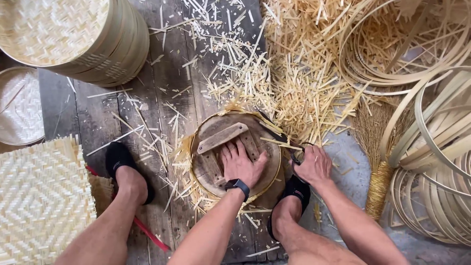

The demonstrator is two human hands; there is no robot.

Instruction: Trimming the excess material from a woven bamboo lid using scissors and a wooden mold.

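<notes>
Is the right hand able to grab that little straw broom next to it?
Probably yes. The right hand is beside the broom, with only bare floor and a few loose bamboo scraps between them. It seems to grip a dark tool already, though.

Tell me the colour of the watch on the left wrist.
Black watch, seen best in the head view.

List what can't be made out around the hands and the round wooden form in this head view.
- Right hand: its fist hides most of the dark tool it grips, so the tool's kind is unclear.
- Left hand: lies flat on the round wooden form, covering the surface beneath.
- Woven strips under the form: the weave is hidden by the form itself.
- Red stick: partly behind the left leg.
- Bamboo hoops: cut off by the right edge.
</notes>
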